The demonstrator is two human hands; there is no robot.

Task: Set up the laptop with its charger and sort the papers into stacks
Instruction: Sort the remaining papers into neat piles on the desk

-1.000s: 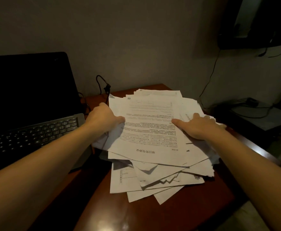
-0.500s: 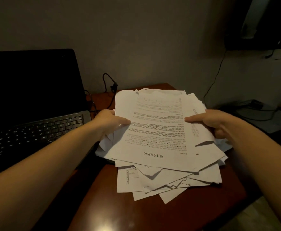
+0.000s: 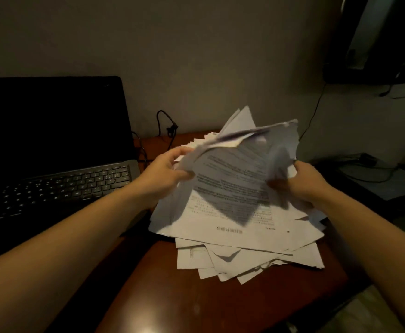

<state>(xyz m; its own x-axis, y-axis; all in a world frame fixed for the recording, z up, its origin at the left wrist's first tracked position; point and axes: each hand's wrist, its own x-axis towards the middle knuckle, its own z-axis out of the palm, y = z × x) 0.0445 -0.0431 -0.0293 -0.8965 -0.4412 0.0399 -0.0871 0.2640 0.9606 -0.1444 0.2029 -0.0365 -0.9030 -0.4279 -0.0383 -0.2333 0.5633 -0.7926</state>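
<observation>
Right now both hands grasp a bent, motion-blurred sheaf [image 3: 239,169] raised off the heap of papers [image 3: 244,243], which lies on the table [image 3: 196,301] just to the right of the open laptop [image 3: 59,179]. The left hand [image 3: 163,174] curls its fingers round the sheaf's edge nearer the laptop, and the right hand [image 3: 300,183] pinches the edge farther from it. The heap is ragged, its sheets fanned at odd angles, and its side away from the laptop lies close to the table's rim. I judge the main danger to be slippage: an uneven grip on so loose a sheaf could let inner sheets slide out, or drag the top of the heap off the table. A hard bend might also crease pages. The charger cable [image 3: 165,126] loops behind the laptop's right corner; whether it is plugged in I cannot tell.
</observation>
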